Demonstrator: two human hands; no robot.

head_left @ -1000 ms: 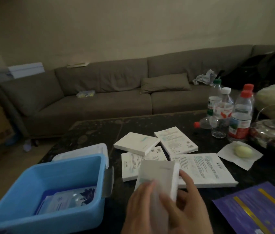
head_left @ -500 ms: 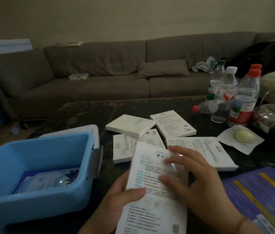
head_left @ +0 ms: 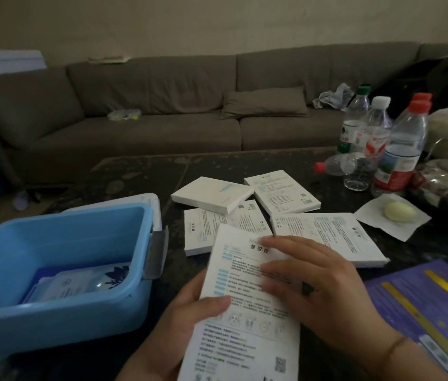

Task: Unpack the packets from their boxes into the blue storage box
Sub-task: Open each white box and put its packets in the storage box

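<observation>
— Right, noting status: which step is on?

— Judged from the layout, a fresh box is in hand and not yet opened. The left hand (head_left: 189, 323) grips the white box (head_left: 247, 306) along its left edge, thumb curled over the printed face, remaining fingers hidden behind. The right hand (head_left: 319, 287) lies flat across that face, fingers straight and slightly spread, pressing rather than pinching. Box sits tilted above the near edge of the dark table (head_left: 140, 174), just right of the blue storage box (head_left: 60, 323).

— Next move?

— Probably finding an end flap; I cannot see either flap from here. The right hand would need to shift to an end and pry it, then draw the packets out.

— Container contents?

— Storage box is open, white lid (head_left: 151, 202) hinged back. At least one packet (head_left: 79, 284) with a dark blue print lies flat on the bottom; how many beneath it, cannot tell. Plenty of room above.

— Outstanding stock?

— Four flat boxes (head_left: 214, 193) beyond the hands, overlapping, all appearing closed.
</observation>
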